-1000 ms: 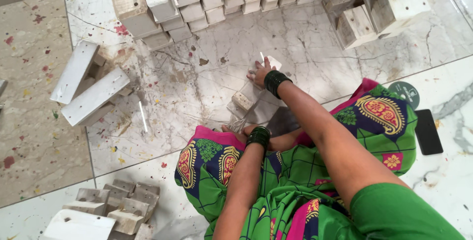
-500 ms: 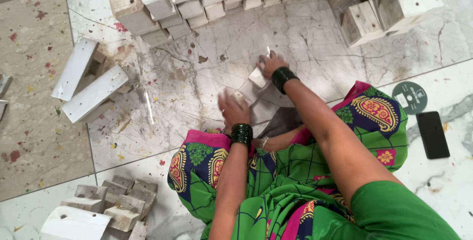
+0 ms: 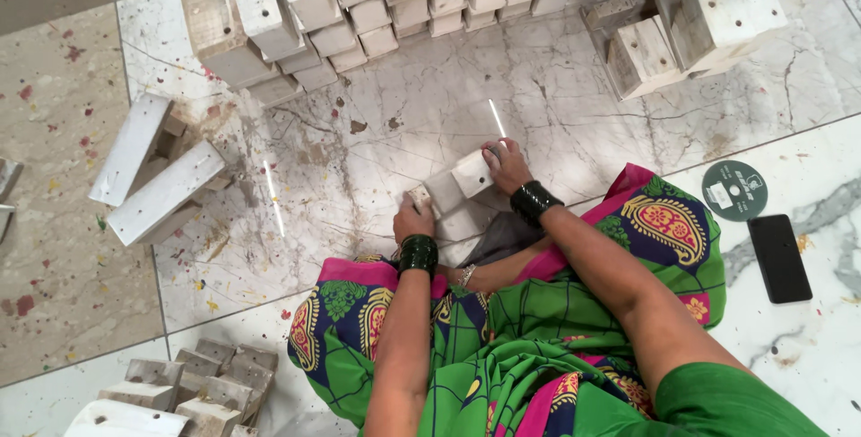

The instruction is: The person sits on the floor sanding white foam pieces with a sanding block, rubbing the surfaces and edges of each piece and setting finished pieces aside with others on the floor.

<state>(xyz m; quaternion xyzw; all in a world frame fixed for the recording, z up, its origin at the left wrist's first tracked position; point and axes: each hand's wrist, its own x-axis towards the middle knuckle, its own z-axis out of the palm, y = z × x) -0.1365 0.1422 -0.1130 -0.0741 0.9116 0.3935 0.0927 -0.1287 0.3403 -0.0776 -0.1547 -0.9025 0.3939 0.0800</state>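
Note:
I sit on a marble floor in a green patterned garment. My left hand [image 3: 413,222] grips the left edge of a pale whitish block [image 3: 446,193] lying in front of my knees. My right hand [image 3: 507,166] is closed over a second, smaller block [image 3: 473,174] that rests on top of the first. More of the same pale blocks [image 3: 460,224] lie just under them, partly hidden by my hands. Both wrists carry dark green bangles.
A long row of stacked pale blocks [image 3: 359,2] runs along the far side. Larger blocks [image 3: 691,29] stand at the far right, two long white pieces [image 3: 152,181] at the left, a small pile [image 3: 193,392] near my left knee. A dark disc [image 3: 734,190] and a black phone [image 3: 779,257] lie at the right.
My left hand has come forward from near my lap to the blocks and taken hold of one. My right hand stays on the small block and has shifted it slightly.

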